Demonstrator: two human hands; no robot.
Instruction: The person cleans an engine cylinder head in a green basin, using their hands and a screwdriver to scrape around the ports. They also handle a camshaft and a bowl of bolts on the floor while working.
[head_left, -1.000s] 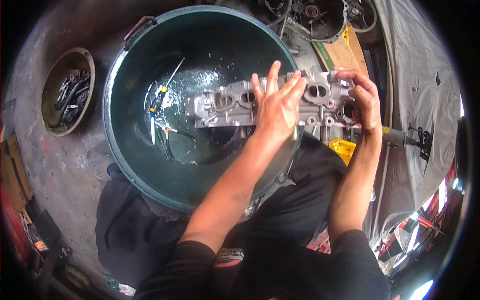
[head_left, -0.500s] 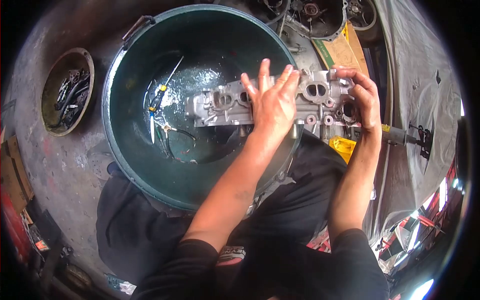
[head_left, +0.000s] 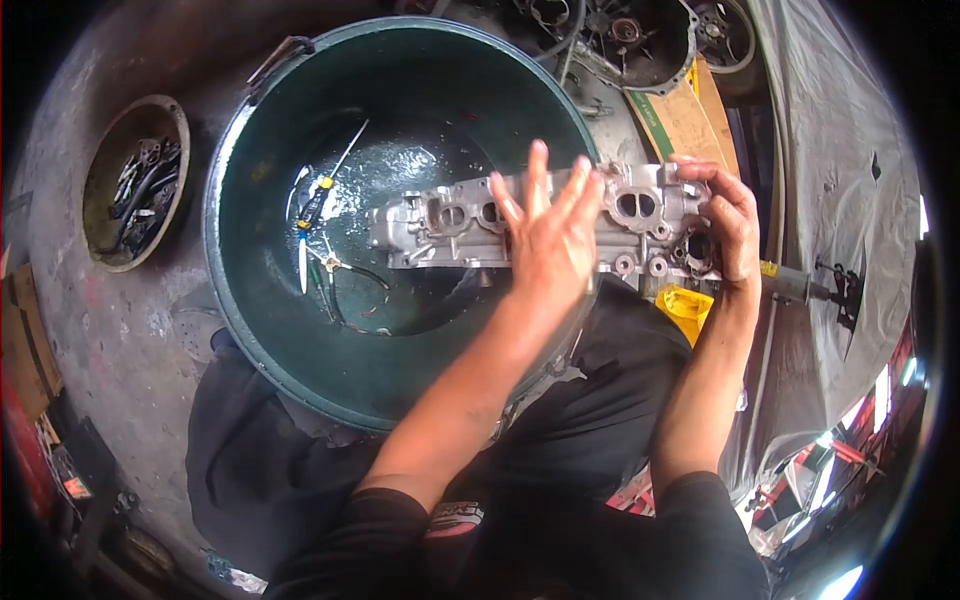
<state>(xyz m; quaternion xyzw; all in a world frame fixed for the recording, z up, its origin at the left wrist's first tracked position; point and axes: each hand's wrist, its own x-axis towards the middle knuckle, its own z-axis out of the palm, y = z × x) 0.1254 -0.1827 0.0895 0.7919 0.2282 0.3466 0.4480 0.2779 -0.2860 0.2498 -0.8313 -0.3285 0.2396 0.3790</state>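
A grey metal cylinder head (head_left: 450, 222) lies level across the right side of a large dark green tub (head_left: 300, 345), its left end over the tub's inside. My left hand (head_left: 553, 235) rests on its upper face with fingers spread, covering part of the ports. At the right end my right hand (head_left: 727, 215) grips the casting, fingers curled over its far edge. Down in the tub are a long-shafted screwdriver (head_left: 316, 205) with a black and yellow handle, a thin blue and white tool (head_left: 303, 262), and what looks like pliers (head_left: 340, 264) with dark handles.
A round pan (head_left: 182, 190) of small metal parts stands on the floor at left. Behind the tub at right are a large metal housing (head_left: 640, 60) and cardboard (head_left: 690, 120). A yellow object (head_left: 685, 310) sits by my knee. Grey sheeting (head_left: 810, 190) hangs at right.
In view, the cylinder head sits slightly lower, with both hands still on it. My left hand has shifted a little downward with it, fingers still spread.
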